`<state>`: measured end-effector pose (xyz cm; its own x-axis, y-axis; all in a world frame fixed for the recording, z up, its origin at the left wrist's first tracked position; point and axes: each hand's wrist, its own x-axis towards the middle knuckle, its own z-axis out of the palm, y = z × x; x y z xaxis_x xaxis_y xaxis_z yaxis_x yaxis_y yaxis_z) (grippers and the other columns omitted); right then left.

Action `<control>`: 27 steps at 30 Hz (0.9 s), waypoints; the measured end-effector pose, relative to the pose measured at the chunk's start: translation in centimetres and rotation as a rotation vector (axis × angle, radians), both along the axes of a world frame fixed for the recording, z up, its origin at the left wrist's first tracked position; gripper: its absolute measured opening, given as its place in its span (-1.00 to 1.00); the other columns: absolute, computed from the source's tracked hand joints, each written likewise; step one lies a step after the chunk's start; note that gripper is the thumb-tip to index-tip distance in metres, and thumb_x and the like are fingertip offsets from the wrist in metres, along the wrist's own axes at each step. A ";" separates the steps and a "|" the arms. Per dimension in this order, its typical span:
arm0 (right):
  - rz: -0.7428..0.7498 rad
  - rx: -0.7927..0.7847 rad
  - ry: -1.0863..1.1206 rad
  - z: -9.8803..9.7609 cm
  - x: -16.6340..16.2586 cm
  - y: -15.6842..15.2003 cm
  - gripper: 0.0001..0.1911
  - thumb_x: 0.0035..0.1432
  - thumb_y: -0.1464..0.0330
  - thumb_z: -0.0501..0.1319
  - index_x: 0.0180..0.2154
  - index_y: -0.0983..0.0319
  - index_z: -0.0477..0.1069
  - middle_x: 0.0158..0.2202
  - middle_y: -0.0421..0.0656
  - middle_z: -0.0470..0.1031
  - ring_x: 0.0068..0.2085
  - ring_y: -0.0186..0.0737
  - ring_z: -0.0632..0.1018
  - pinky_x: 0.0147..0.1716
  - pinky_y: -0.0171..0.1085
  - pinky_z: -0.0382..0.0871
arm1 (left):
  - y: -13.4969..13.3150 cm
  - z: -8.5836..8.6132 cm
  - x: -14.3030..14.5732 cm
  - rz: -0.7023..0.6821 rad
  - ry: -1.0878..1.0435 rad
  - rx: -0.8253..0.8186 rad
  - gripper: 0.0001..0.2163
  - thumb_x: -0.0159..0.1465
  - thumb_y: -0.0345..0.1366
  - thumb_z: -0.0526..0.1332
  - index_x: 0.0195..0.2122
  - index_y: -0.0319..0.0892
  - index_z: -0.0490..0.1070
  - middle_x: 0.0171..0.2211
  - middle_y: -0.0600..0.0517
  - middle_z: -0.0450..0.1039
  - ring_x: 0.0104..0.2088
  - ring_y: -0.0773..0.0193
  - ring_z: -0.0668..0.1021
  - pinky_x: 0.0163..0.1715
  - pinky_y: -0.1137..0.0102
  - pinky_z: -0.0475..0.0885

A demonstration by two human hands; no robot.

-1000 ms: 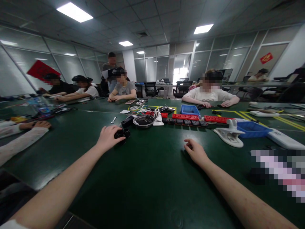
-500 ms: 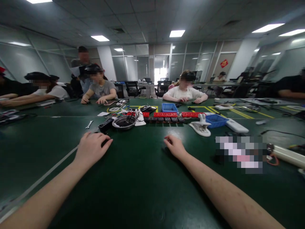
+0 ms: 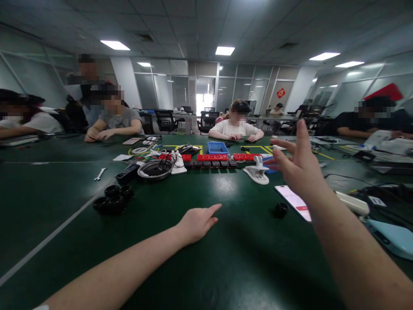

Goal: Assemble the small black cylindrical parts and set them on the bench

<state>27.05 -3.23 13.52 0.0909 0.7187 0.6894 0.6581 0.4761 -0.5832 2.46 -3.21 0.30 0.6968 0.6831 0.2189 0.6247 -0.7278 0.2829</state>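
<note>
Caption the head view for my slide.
Left hand low, right hand raised, with round black pieces on a dark green table.

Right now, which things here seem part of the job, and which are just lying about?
Probably the job:
- clustered black pieces
- lone black piece, near the right hand

Probably just lying about:
- wrench
- phone
- metal bowl
- white clip

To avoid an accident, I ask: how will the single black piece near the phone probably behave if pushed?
The single black piece may roll if tipped, since its outline looks rounded. It could slide easily, because the table looks smooth and shiny. It is probably stiff: its rounded shape shows no sagging.
</note>
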 end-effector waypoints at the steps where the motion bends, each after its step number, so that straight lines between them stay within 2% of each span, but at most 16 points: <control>1: -0.033 -0.081 -0.064 -0.6 1.6 -0.2 -0.25 0.03 0.09 0.08 0.17 0.09 -0.24 -0.03 -0.02 0.30 -0.40 -0.19 0.50 -0.39 -0.18 0.37 | 0.2 -0.3 0.2 0.003 -0.030 0.007 -0.56 0.26 -0.12 -0.10 0.14 -0.12 -0.04 -0.22 -0.05 0.38 -0.25 0.18 0.44 -0.28 0.30 0.36; 3: -0.140 -0.269 -0.263 -3.5 4.8 -0.3 -0.25 -0.06 0.06 0.15 0.13 0.18 -0.02 -0.01 0.06 0.29 -0.25 -0.01 0.48 -0.30 -0.08 0.35 | 0.5 -0.7 0.2 -0.003 -0.086 0.034 -0.45 0.21 -0.03 -0.05 0.17 -0.13 -0.14 -0.06 -0.10 0.26 -0.10 0.12 0.37 -0.16 0.25 0.31; 6: -0.221 -0.500 -0.526 -9.7 8.1 -0.6 -0.25 -0.16 0.07 0.22 0.05 0.27 0.14 -0.03 0.10 0.31 -0.08 0.14 0.38 -0.11 0.02 0.24 | 0.7 -1.1 -0.2 -0.005 -0.162 0.074 -0.41 0.19 0.04 -0.07 0.17 -0.13 -0.14 0.07 -0.12 0.11 0.05 0.06 0.21 0.00 0.20 0.17; 8: -0.255 -0.546 -0.564 -13.1 9.0 -0.8 -0.33 -0.04 0.08 0.12 0.06 0.28 0.12 -0.03 0.09 0.31 -0.05 0.09 0.37 -0.07 -0.01 0.23 | 0.8 -1.2 -0.5 -0.005 -0.188 0.094 -0.40 0.19 0.05 -0.09 0.18 -0.13 -0.17 0.14 -0.12 0.00 0.12 0.04 0.11 0.06 0.17 0.08; 10: -0.262 -0.522 -0.549 -15.1 8.6 -0.8 -0.40 0.05 0.13 0.04 0.07 0.30 0.08 -0.05 0.08 0.32 -0.04 0.04 0.37 -0.07 -0.05 0.24 | 0.8 -1.3 -0.6 -0.015 -0.194 0.092 -0.37 0.20 0.04 -0.10 0.19 -0.15 -0.27 0.19 -0.12 -0.08 0.15 0.05 0.06 0.10 0.15 0.00; 12: -0.255 -0.490 -0.519 -15.9 7.3 -0.2 -0.45 0.09 0.19 -0.01 0.08 0.31 0.07 -0.07 0.07 0.32 -0.07 -0.01 0.38 -0.08 -0.07 0.26 | 0.8 -1.4 -0.7 -0.028 -0.214 0.059 -0.34 0.21 0.02 -0.11 0.19 -0.17 -0.44 0.18 -0.12 -0.07 0.15 0.11 0.08 0.11 0.15 -0.04; 15: -0.159 -0.483 -0.492 -15.8 4.0 1.8 -0.50 0.12 0.28 -0.05 0.10 0.30 0.03 -0.06 0.07 0.28 -0.08 -0.08 0.39 -0.07 -0.12 0.26 | 0.9 -1.6 -0.8 -0.014 -0.267 -0.001 -0.30 0.23 -0.01 -0.12 0.16 -0.19 -0.62 0.14 -0.12 0.05 0.13 0.16 0.14 0.10 0.15 0.00; 17: -0.045 -0.484 -0.488 -15.6 1.1 3.5 -0.46 0.11 0.33 -0.04 0.13 0.31 -0.04 -0.03 0.07 0.26 -0.05 -0.10 0.36 -0.04 -0.13 0.22 | 1.2 -1.7 -0.9 0.038 -0.281 -0.012 -0.29 0.22 0.01 -0.11 0.16 -0.20 -0.61 0.15 -0.15 0.03 0.15 0.14 0.11 0.09 0.12 0.00; 20: 0.156 -0.450 -0.422 -15.4 -3.3 5.6 -0.31 0.07 0.35 0.03 0.18 0.24 -0.25 -0.01 0.01 0.27 -0.01 -0.15 0.34 0.00 -0.10 0.16 | 1.9 -2.0 -1.4 0.165 -0.274 -0.018 -0.30 0.19 0.06 -0.10 0.19 -0.18 -0.46 0.20 -0.19 -0.15 0.18 0.08 0.00 0.09 0.07 -0.06; 22: 0.299 -0.422 -0.427 -15.1 -5.5 6.2 -0.20 0.02 0.30 0.10 0.18 0.19 -0.35 0.01 -0.01 0.28 0.03 -0.13 0.30 0.04 0.01 0.04 | 2.5 -2.3 -1.8 0.254 -0.272 -0.032 -0.34 0.19 0.07 -0.12 0.20 -0.14 -0.36 0.21 -0.16 -0.25 0.19 0.06 -0.07 0.09 0.04 -0.09; 24: 0.342 -0.380 -0.444 -14.6 -6.6 6.4 -0.16 -0.04 0.21 0.15 0.18 0.17 -0.29 0.09 0.00 0.18 0.09 -0.04 0.21 0.05 0.14 -0.14 | 3.2 -2.7 -2.1 0.313 -0.266 -0.058 -0.37 0.19 0.08 -0.14 0.19 -0.12 -0.27 0.22 -0.14 -0.27 0.19 0.04 -0.10 0.08 0.03 -0.10; 25: 0.331 -0.350 -0.428 -14.4 -6.7 6.5 -0.20 -0.04 0.17 0.14 0.17 0.16 -0.21 0.12 0.00 0.13 0.11 -0.01 0.17 0.05 0.17 -0.20 | 3.5 -2.8 -2.2 0.330 -0.261 -0.077 -0.38 0.19 0.08 -0.14 0.19 -0.11 -0.24 0.22 -0.13 -0.26 0.19 0.04 -0.10 0.08 0.02 -0.10; 27: 0.261 -0.272 -0.332 -14.1 -6.3 6.7 -0.46 0.04 0.14 0.03 0.06 0.16 0.10 0.11 -0.04 0.16 0.11 -0.02 0.16 0.06 0.14 -0.22 | 4.0 -3.1 -2.3 0.345 -0.247 -0.124 -0.38 0.18 0.10 -0.16 0.19 -0.12 -0.20 0.21 -0.14 -0.23 0.19 0.01 -0.10 0.07 0.00 -0.09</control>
